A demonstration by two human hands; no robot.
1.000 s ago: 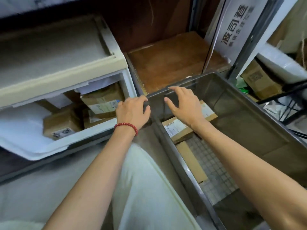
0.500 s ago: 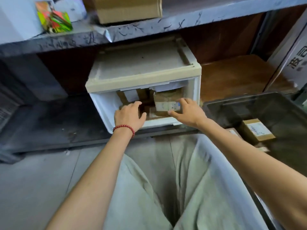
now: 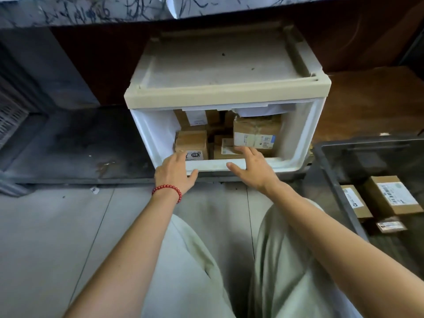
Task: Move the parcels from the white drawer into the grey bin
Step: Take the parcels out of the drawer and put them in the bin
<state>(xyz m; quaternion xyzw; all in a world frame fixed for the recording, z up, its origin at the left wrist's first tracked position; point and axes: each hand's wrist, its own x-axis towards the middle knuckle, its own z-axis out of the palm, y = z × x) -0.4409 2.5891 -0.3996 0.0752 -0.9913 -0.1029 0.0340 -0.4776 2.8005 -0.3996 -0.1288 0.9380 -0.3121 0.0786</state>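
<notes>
The left grip [image 3: 175, 173] and the right grip [image 3: 250, 167] are stretched open and empty over the front edge of the white drawer [image 3: 213, 166], in which parcels [image 3: 257, 131] are packed close.

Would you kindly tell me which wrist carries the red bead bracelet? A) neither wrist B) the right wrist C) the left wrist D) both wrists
C: the red bead bracelet circles the wrist of the left hand at the white drawer's front rim; the right hand's wrist is bare.

Parcel storeroom: labelled cartons [image 3: 257, 134], scuffed shelving [image 3: 91, 10]
</notes>
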